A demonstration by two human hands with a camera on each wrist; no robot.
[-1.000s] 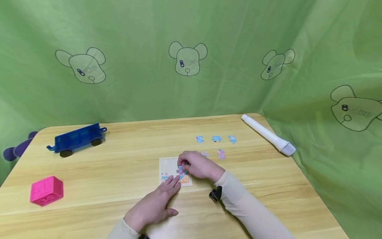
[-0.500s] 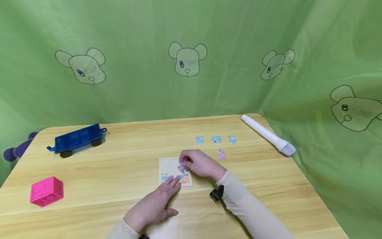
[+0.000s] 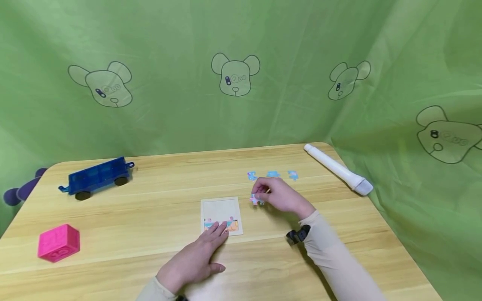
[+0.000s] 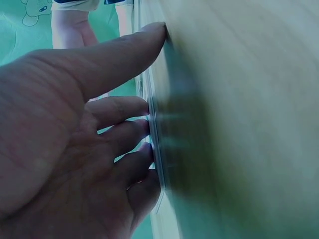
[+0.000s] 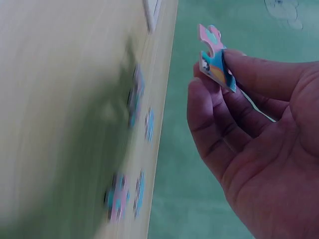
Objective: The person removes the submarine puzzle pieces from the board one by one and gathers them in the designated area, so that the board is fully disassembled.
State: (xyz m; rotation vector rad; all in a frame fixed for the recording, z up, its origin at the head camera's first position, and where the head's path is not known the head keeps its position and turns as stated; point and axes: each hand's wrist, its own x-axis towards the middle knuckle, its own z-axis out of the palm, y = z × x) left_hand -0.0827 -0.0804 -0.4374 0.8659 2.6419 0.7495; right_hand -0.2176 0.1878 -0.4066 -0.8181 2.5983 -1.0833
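My left hand lies with its fingers extended, fingertips pressing the near edge of a pale square puzzle tray. In the left wrist view those fingertips rest along the thin tray edge, with the thumb tip at the tabletop. Joined puzzle pieces in orange and blue fill the tray's near strip; its far part shows a bare base. To the right of the tray, my right hand pinches a pink and blue puzzle piece between thumb and fingers, held above the table.
Loose puzzle pieces lie beyond my right hand; a pink one shows in the right wrist view. A white microphone-shaped toy lies far right. A blue wagon and a pink block are at left.
My right hand has lifted the puzzle piece away from the tray and carried it right, toward the loose pieces. The left hand stays in place on the tray.
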